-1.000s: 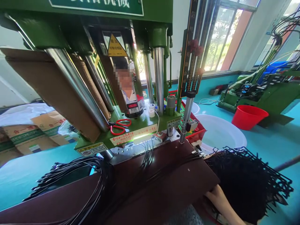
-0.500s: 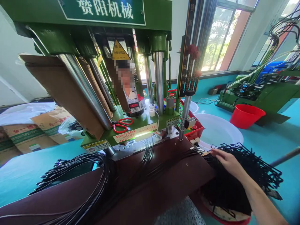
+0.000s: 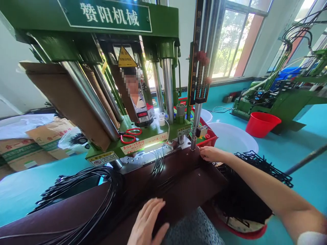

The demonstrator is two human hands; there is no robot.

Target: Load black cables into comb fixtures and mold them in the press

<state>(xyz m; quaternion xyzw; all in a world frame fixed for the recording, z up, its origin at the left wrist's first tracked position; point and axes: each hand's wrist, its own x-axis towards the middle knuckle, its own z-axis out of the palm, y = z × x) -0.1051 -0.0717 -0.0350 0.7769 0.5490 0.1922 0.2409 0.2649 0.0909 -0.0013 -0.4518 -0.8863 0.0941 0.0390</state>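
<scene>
My left hand [image 3: 146, 223] has come in at the bottom middle, palm down over the brown tabletop [image 3: 186, 190]. Its fingers are stretched and the thumb stands apart, with nothing in it. My right hand [image 3: 211, 154] is at the table's far right corner, beside the machine's chrome post. Its fingers are bent together, and anything between them is hidden. A thick looped bundle of black cables [image 3: 113, 180] lies on the left of the table. A smaller bunch of thin cables [image 3: 158, 163] comes out of the green press [image 3: 148, 139] onto the tabletop.
Red-handled scissors [image 3: 130, 135] lie on the press ledge. Right of the table, black bent parts [image 3: 265, 166] fill a red-rimmed container [image 3: 258, 234]. Behind are a white basin [image 3: 232, 136] and a red bucket [image 3: 263, 124]. Cardboard boxes [image 3: 15, 146] stand at the left.
My right hand has moved left and away from the black parts to the table corner. My left hand has entered from below. The view has shifted slightly to the right.
</scene>
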